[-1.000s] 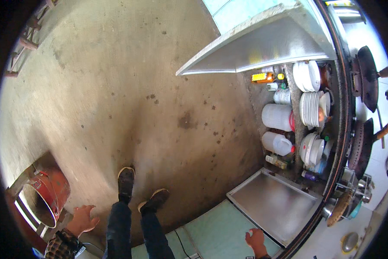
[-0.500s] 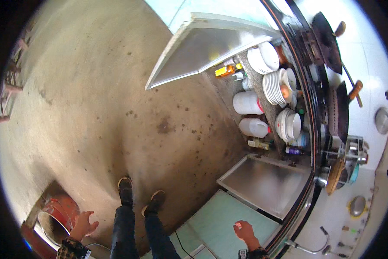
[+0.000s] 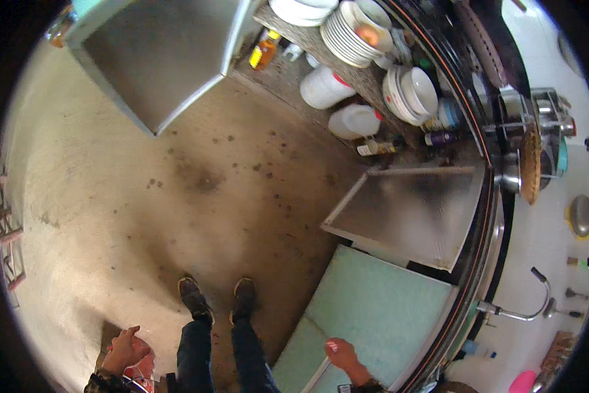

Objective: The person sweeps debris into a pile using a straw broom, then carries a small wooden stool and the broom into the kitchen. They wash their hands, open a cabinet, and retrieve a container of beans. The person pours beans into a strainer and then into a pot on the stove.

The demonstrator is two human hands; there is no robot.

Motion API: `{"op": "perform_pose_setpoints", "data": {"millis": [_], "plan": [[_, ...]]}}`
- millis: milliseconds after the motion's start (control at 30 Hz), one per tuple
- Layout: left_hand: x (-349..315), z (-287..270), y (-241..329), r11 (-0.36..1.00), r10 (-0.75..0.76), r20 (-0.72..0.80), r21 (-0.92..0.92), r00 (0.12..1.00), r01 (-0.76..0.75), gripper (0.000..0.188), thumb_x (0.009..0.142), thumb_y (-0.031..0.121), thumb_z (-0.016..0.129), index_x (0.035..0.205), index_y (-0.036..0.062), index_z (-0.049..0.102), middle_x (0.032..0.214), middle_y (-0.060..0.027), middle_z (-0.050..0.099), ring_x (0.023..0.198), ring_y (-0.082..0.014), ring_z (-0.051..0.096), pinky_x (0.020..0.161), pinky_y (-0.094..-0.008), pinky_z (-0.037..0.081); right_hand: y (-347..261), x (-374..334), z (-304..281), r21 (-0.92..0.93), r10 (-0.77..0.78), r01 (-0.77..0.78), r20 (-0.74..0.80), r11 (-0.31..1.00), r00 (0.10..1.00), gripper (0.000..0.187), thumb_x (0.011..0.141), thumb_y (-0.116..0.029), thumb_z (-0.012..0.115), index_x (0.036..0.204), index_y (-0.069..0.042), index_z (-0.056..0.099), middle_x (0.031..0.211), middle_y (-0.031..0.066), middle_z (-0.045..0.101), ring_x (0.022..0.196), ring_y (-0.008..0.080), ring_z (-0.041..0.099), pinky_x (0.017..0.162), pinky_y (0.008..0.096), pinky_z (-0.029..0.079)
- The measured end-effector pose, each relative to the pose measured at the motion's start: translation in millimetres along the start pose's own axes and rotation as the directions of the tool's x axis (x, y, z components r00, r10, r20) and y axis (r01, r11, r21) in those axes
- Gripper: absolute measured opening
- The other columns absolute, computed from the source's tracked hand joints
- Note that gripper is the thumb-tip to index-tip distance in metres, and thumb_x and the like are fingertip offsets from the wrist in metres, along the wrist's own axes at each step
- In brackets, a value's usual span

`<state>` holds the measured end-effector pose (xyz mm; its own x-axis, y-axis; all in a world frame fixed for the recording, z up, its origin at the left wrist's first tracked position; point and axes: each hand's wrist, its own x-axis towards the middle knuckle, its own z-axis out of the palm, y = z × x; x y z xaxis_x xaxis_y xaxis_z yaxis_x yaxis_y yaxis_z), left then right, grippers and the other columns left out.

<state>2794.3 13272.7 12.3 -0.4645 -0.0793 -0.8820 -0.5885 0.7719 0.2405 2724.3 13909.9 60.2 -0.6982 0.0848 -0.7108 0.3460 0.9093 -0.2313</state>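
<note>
At the lower left hangs my left hand [image 3: 125,350], its fingers apart and nothing visible in them. It overlaps a red bucket [image 3: 143,373], mostly hidden behind the hand and sleeve; I cannot tell whether they touch. My right hand [image 3: 343,355] is held in front of the pale green cabinet panels [image 3: 379,298], fingers curled in, no object showing. Ahead to the right, an open cabinet holds stacked white plates [image 3: 347,39], white bowls [image 3: 409,95], two whitish plastic jugs [image 3: 324,88] and several bottles, among them a yellow-labelled one [image 3: 263,52]. Both hands are away from these.
Two cabinet doors stand open: a far one [image 3: 163,59] over the floor and a nearer one [image 3: 406,209]. Along the right runs a dark counter edge, with a curved faucet [image 3: 520,311], a dish rack [image 3: 543,111] and a woven tray [image 3: 531,164]. Wooden stools [image 3: 9,242] stand far left.
The view has turned and moved, so the cabinet sits higher and further left in it. My feet are now side by side. The left hand now overlaps the bucket; the right fingers look more curled.
</note>
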Motion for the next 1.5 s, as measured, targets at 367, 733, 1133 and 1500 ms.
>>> {"op": "perform_pose_setpoints", "data": {"millis": [367,733,1133,1500], "plan": [[41,64,26,0.974,-0.065,0.161,-0.206,0.985,0.098,0.107,0.064,0.049,0.086,0.146,0.0003,0.038,0.135,-0.0287,0.050,0.123,-0.0414,0.050,0.104,-0.0478,0.041,50,-22,109,0.157,0.146,-0.180,0.203,0.971,0.968,0.030,0.089,-0.029,0.066,0.108,-0.006,0.066,0.097,0.0142,0.072,0.089,0.0302,0.071,0.080,0.0398,0.057],[38,78,12,0.972,-0.073,0.122,-0.214,0.990,0.098,0.093,0.064,0.037,0.086,0.139,-0.0025,0.047,0.128,-0.0287,0.055,0.118,-0.0404,0.055,0.098,-0.0452,0.047,47,22,79,0.142,0.162,-0.193,0.207,0.971,0.965,0.027,0.088,-0.026,0.068,0.106,-0.005,0.067,0.099,0.0142,0.072,0.088,0.0265,0.072,0.077,0.0362,0.057],[27,104,1,0.836,-0.207,0.113,-0.495,0.972,0.236,0.078,0.068,0.037,0.080,0.129,-0.0048,0.056,0.122,-0.0264,0.060,0.119,-0.0379,0.055,0.101,-0.0455,0.044,37,54,61,-0.029,0.136,-0.133,0.220,0.991,0.966,0.032,0.088,-0.031,0.067,0.110,-0.009,0.068,0.098,0.0136,0.072,0.089,0.0277,0.071,0.081,0.0369,0.056],[11,125,-4,0.822,-0.110,0.209,-0.530,0.972,0.207,0.095,0.072,0.045,0.083,0.142,-0.0042,0.042,0.141,-0.0280,0.048,0.130,-0.0381,0.049,0.105,-0.0440,0.043,30,58,78,0.008,0.167,-0.177,0.286,0.984,0.944,0.032,0.089,-0.025,0.073,0.116,-0.010,0.065,0.104,0.0095,0.071,0.092,0.0174,0.070,0.081,0.0319,0.056]]}}
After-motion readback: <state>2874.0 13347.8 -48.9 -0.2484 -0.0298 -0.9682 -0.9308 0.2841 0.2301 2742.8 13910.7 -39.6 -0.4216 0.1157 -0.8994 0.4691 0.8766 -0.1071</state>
